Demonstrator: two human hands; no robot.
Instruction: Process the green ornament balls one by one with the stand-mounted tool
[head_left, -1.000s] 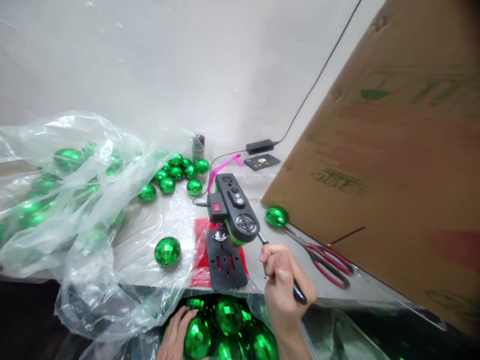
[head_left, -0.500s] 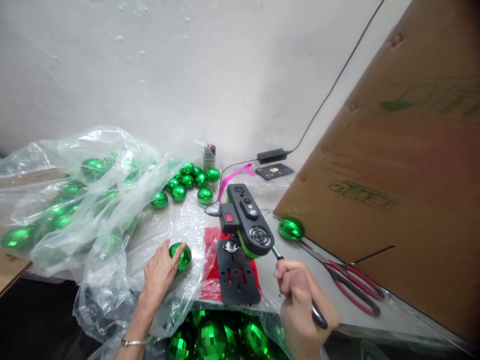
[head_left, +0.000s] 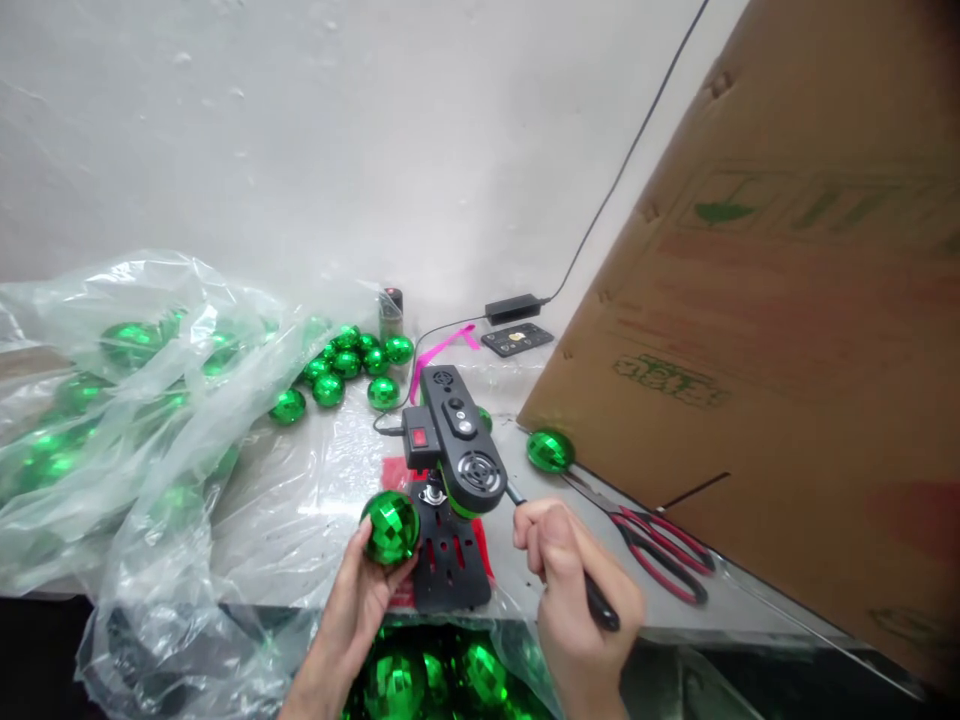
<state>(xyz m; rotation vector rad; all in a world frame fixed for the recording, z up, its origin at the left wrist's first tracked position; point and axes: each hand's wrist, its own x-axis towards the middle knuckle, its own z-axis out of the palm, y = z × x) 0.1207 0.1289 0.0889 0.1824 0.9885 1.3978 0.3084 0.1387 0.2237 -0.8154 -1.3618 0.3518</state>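
Observation:
A shiny green faceted ball (head_left: 391, 527) rests in my left hand (head_left: 364, 590), the fingers curled around its lower side. It is beside the black slotted base plate (head_left: 452, 590) of a small machine (head_left: 465, 440). The machine has a black top with round vents and a side box carrying a red switch. My right hand (head_left: 581, 590) is closed in a fist around a screwdriver-like tool with a black handle (head_left: 600, 605); its metal shaft reaches up to the machine's near end. The tool's tip is hidden behind the machine.
Small green balls (head_left: 328, 390) lie at the back, with more under a clear plastic bag (head_left: 172, 400). Another ball (head_left: 550, 452) and red-black scissors (head_left: 660, 550) lie by a large cardboard box (head_left: 750, 300). A power adapter (head_left: 514, 307) stands by the wall. More balls (head_left: 397, 680) sit below the edge.
My left hand has lifted the green ball off the plastic and carried it right, to beside the base plate. My right hand still grips the black handle. The view has shifted slightly.

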